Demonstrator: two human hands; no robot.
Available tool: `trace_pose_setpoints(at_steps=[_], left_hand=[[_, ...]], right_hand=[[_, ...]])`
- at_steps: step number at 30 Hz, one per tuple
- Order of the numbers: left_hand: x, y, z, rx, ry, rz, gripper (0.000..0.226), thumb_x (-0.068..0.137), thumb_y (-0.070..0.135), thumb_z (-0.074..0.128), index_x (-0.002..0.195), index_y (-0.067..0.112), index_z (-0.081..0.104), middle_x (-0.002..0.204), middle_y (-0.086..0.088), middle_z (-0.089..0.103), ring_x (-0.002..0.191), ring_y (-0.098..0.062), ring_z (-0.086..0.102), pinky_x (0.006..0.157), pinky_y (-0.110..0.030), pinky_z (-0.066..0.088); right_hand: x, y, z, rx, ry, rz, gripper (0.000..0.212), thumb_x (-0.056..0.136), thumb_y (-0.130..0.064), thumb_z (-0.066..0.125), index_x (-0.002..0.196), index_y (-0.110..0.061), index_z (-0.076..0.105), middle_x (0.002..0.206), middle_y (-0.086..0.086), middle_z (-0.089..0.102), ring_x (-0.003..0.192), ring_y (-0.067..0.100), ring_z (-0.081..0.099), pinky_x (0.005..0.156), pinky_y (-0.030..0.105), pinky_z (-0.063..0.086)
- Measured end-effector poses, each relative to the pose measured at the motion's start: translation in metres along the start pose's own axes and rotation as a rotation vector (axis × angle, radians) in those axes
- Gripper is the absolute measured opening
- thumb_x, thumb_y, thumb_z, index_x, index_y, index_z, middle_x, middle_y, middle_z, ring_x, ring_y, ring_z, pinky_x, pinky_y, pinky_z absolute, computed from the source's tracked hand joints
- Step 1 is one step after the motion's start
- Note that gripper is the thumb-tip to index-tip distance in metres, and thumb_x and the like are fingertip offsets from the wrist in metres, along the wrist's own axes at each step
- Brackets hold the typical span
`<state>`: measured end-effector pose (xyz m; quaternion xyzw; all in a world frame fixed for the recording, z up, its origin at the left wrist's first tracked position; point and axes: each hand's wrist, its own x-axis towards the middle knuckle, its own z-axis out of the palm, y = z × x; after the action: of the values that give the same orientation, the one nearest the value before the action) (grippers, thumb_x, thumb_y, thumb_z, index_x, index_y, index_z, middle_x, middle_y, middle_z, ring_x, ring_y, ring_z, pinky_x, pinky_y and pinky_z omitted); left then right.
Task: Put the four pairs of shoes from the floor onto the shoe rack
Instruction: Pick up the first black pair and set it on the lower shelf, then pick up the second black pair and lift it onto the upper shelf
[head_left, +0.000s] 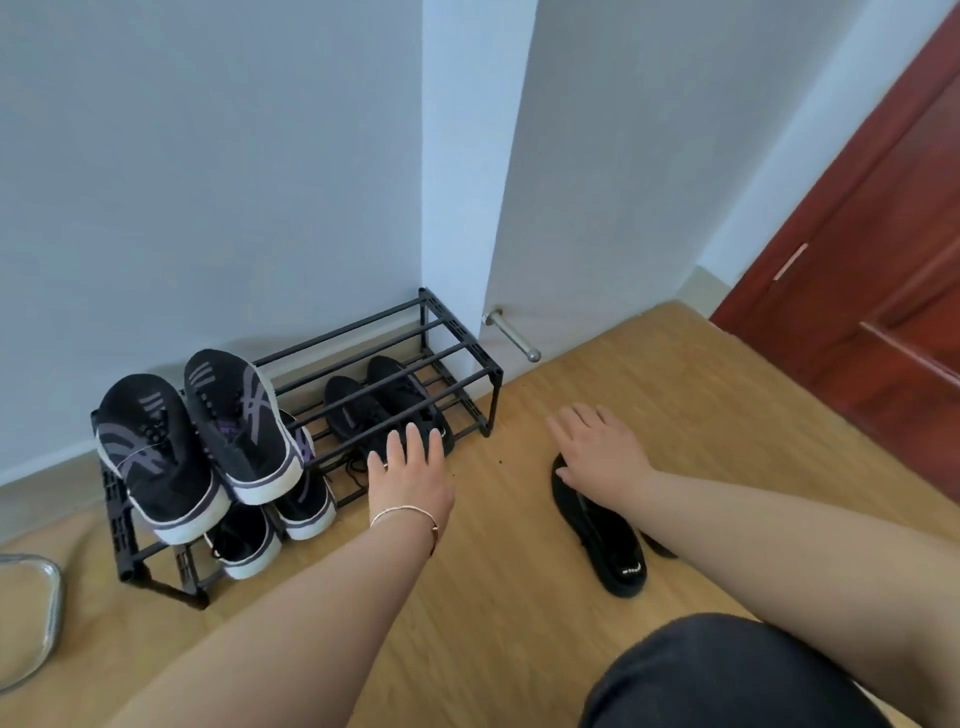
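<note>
A black two-tier shoe rack (470, 347) stands against the wall. Two black sneakers with purple stripes (208, 441) lie on the left of its top tier. A second similar pair (270, 525) sits below them on the bottom tier. Black shoes (374, 405) rest on the right of the bottom tier. My left hand (410, 467) hovers open just in front of those shoes, holding nothing. A black sandal (602, 540) lies on the wooden floor to the right, with a second one mostly hidden behind my right forearm. My right hand (597, 441) is open above the sandal's far end.
A metal door stopper (511, 332) juts from the wall right of the rack. A red-brown door (857, 260) stands at the far right. A clear curved object (36, 597) lies at the left edge. My dark-clothed knee (727, 675) is at the bottom.
</note>
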<state>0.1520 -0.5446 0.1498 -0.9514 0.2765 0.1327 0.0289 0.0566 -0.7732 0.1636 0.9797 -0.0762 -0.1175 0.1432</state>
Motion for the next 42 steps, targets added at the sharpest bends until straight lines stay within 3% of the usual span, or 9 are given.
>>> trace_pose_setpoints(at_steps=[7,15,20,26,30,35,42], left_hand=[[-0.009,-0.013,-0.033,0.041,0.108,0.014,0.074,0.1,0.049,0.036,0.159,0.017,0.003,0.167,-0.013,0.008,0.154,-0.035,0.009,0.123,-0.052,0.021],[-0.008,0.059,0.023,0.063,-0.009,-0.003,0.071,0.102,0.043,0.034,0.159,0.018,0.002,0.167,-0.014,0.007,0.153,-0.034,0.01,0.122,-0.051,0.022],[0.0,0.103,0.039,0.14,-0.069,0.061,0.073,0.103,0.045,0.033,0.158,0.015,-0.003,0.167,-0.015,0.001,0.153,-0.036,0.007,0.123,-0.052,0.019],[0.034,0.135,0.054,0.143,-0.099,0.014,0.073,0.102,0.048,0.033,0.158,0.015,-0.002,0.167,-0.016,0.002,0.154,-0.036,0.008,0.124,-0.051,0.019],[0.056,0.16,0.076,0.052,-0.152,-0.056,0.075,0.1,0.048,0.038,0.158,0.017,0.002,0.166,-0.015,0.009,0.151,-0.033,0.018,0.121,-0.045,0.027],[0.076,0.198,0.114,-0.165,-0.259,-0.185,0.074,0.097,0.047,0.047,0.156,0.018,0.012,0.154,-0.008,0.031,0.136,-0.028,0.039,0.106,-0.037,0.045],[0.099,0.24,0.169,-0.298,-0.449,-0.23,0.068,0.098,0.039,0.047,0.154,0.017,0.015,0.148,-0.011,0.038,0.133,-0.031,0.041,0.105,-0.039,0.045]], right_hand=[[-0.008,0.02,-0.007,0.019,0.004,0.076,0.051,0.096,-0.029,0.049,0.141,-0.007,0.042,0.135,0.014,0.053,0.126,0.035,0.045,0.108,0.045,0.038],[-0.039,0.054,0.048,0.139,0.05,0.242,0.056,0.097,-0.038,0.054,0.142,-0.006,0.041,0.142,0.014,0.051,0.129,0.033,0.047,0.108,0.042,0.041],[-0.042,0.078,0.103,0.112,-0.009,0.209,0.067,0.101,-0.04,0.049,0.154,-0.005,0.027,0.156,0.018,0.039,0.142,0.035,0.037,0.12,0.047,0.03],[-0.029,0.101,0.157,0.166,-0.062,0.171,0.069,0.103,-0.04,0.045,0.157,-0.005,0.019,0.162,0.018,0.029,0.149,0.034,0.026,0.122,0.046,0.023],[-0.018,0.121,0.186,0.207,-0.099,0.169,0.066,0.1,-0.034,0.051,0.154,-0.005,0.027,0.158,0.019,0.037,0.145,0.035,0.034,0.12,0.047,0.03],[-0.008,0.15,0.226,0.287,-0.149,0.232,0.059,0.098,-0.032,0.055,0.149,-0.006,0.038,0.146,0.016,0.05,0.132,0.034,0.048,0.114,0.046,0.038],[0.001,0.179,0.278,0.349,-0.217,0.314,0.036,0.102,-0.035,0.045,0.129,-0.013,0.052,0.132,0.01,0.058,0.122,0.029,0.052,0.103,0.041,0.043]])
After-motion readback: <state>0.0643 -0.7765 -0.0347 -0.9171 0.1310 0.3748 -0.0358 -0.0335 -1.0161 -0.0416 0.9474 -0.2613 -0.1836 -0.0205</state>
